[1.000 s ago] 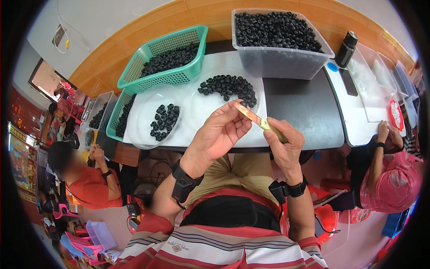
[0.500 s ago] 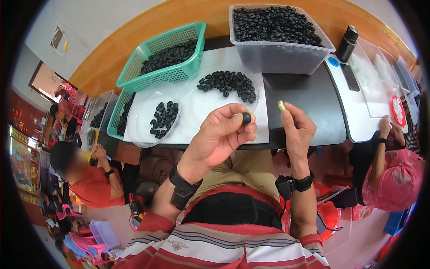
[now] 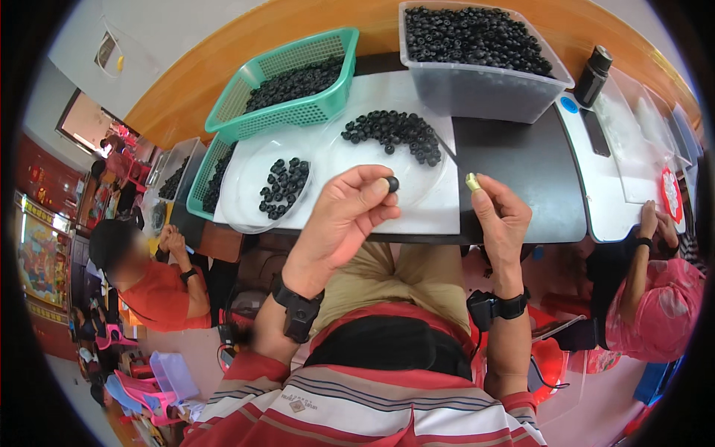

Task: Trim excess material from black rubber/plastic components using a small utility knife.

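table (image 3: 521,171): it is carrying everything, dark top with a white sheet (image 3: 439,208) laid across it.
clear bin (image 3: 484,82): it is sitting at the back, heaped with black rings.
green basket (image 3: 290,82): it is holding more rings, left of the bin.
left hand (image 3: 346,216): it is pinching one black ring (image 3: 392,183) between thumb and fingertips; a second ago those fingers were helping steady the stick.
right hand (image 3: 503,216): its fingers are closing round a pale stick (image 3: 472,182), now standing end-on, no longer slanting between both hands.
meaning: the hands are parting, ring and stick nearly facing, which looks like threading.
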### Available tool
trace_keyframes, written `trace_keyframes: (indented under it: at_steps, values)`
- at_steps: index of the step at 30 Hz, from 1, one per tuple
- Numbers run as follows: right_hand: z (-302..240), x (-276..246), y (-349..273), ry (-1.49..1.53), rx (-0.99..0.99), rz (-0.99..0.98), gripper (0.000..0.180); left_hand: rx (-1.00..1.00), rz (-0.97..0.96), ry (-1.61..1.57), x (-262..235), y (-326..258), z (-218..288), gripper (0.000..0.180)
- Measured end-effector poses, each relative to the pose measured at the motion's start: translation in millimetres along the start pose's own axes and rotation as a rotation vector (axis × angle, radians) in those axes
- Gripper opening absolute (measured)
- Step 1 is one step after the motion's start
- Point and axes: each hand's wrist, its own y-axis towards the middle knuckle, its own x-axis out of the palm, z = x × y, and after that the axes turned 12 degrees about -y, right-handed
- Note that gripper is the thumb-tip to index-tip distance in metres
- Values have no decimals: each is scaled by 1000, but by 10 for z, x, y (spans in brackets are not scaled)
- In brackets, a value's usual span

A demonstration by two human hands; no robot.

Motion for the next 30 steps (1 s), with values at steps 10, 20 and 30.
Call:
trace_keyframes:
  at_steps: [10,20,30]
  values:
    - [-12,-34,-10,-12,21,0,27,555,460,1305,-529,-236,777,20]
    - [-6,-12,-12,-4,-8,-9,27,653,296,1563,-310,19,362,23]
    - [-28,-43,-11,45,26,3,26,589,64,1770,-317,840,30,18]
